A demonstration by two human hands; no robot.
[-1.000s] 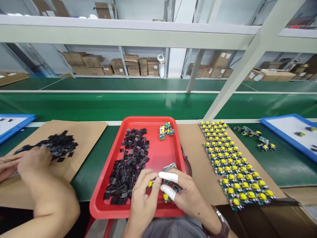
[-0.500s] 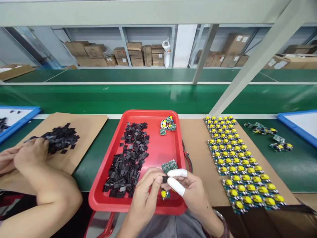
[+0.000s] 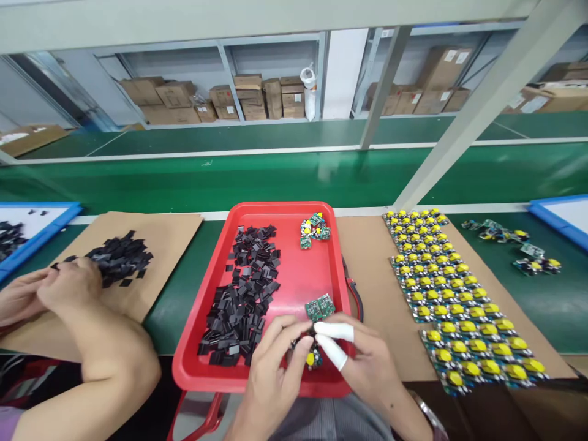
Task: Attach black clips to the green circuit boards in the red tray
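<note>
Over the near right part of a red tray [image 3: 342,263], my left hand [image 3: 278,367] and my right hand [image 3: 370,358] meet fingertip to fingertip. Both pinch a small black piece [image 3: 311,331], mostly covered by the fingers. White finger cots sit on my right thumb and a finger. Just beyond my fingertips lie small green circuit boards [image 3: 320,306]. Another board with a yellow part [image 3: 311,359] shows below my fingers. Many flat black pieces [image 3: 239,312] fill the tray's left side, and a small cluster of boards [image 3: 315,229] lies at its far right.
Rows of circuit boards with yellow parts [image 3: 441,282] stand on cardboard [image 3: 367,245] at right; loose boards [image 3: 533,257] lie beyond. At left, a co-worker's hands [image 3: 68,285] work by a black pile [image 3: 122,257]. A slanted post [image 3: 463,135] rises behind the boards.
The black piece was plainly visible between my fingertips and is now mostly hidden by them. My fingers have closed in slightly. The whole view has shifted a little.
</note>
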